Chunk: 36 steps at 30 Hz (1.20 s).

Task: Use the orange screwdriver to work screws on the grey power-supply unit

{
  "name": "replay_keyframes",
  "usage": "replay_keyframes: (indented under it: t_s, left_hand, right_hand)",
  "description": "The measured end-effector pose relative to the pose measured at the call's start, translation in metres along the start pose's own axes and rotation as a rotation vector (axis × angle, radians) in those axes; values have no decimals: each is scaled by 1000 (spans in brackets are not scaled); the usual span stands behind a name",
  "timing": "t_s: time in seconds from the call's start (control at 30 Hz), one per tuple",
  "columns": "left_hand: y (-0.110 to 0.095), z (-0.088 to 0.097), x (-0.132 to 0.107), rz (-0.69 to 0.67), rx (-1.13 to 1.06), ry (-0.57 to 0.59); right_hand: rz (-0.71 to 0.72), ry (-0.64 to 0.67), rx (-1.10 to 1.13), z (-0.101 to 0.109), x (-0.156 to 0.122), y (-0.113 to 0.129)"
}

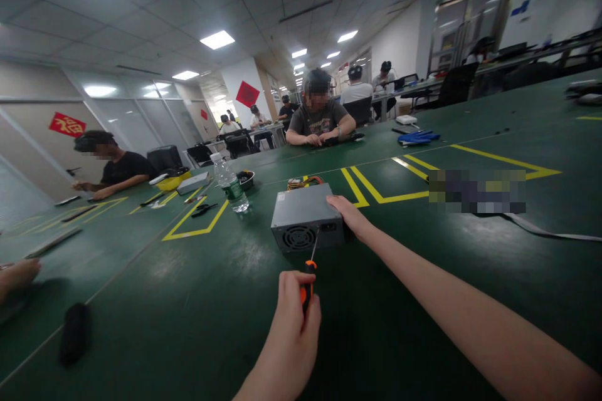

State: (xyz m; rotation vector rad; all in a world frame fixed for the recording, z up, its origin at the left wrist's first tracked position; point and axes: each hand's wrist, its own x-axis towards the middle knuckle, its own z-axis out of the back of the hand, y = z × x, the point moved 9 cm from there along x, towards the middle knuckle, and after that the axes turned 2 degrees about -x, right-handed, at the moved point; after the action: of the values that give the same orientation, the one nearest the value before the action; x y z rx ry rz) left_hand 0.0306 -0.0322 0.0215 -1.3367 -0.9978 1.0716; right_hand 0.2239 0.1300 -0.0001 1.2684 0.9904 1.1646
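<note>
A grey power supply box [301, 208] with a round fan grille on its near face lies on the green table [197, 313], with coloured wires at its far end. My left hand [291, 332] is closed round an orange-and-black screwdriver [308, 282]. The screwdriver's thin shaft points up to the box's near face, just right of the grille. My right hand [347, 213] reaches in from the right and grips the box's right top edge.
A water bottle [229, 185], black pliers [203, 208], a yellow bowl [173, 182] and a dark bowl [245, 178] lie beyond the box. Blue gloves [418, 136] are far right, a black object [74, 332] near left. Another person's hand [16, 279] rests at the left edge. Several people sit across the table.
</note>
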Motion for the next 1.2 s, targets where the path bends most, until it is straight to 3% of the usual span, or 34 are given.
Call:
replay_keyframes:
  t_s: [0.07, 0.23, 0.33, 0.53, 0.67, 0.73, 0.87, 0.93, 1.1, 1.2]
  left_hand:
    - [-18, 2, -5, -202, 221, -91]
    - [-18, -3, -9, -299, 443, -153]
    - [-16, -5, -6, -361, 431, -38]
    - [-28, -24, -6, -460, 659, 392]
    - [-34, -40, -1, -403, 609, 579]
    - [-31, -45, 5, -328, 482, 585]
    - [-16, -33, 25, -183, 139, 359]
    - [-12, -31, 27, -183, 82, 345]
    - [-31, -41, 9, -390, 327, 525]
    - [-48, -36, 4, -471, 406, 444]
  right_hand:
    - [2, -2, -7, 1, -1, 2]
    - [-2, -8, -27, 2, -3, 6]
    - [-8, -7, -36, 3, -4, 7]
    - [-18, -24, -51, 6, -7, 9]
    - [-14, -29, -42, 6, -8, 12]
    - [-2, -31, -39, 6, -8, 13]
    - [13, -36, -36, 6, -5, 11]
    - [16, -38, -35, 5, -4, 10]
    - [5, -39, -30, 4, -4, 8]
    - [0, -30, -26, 3, -5, 8]
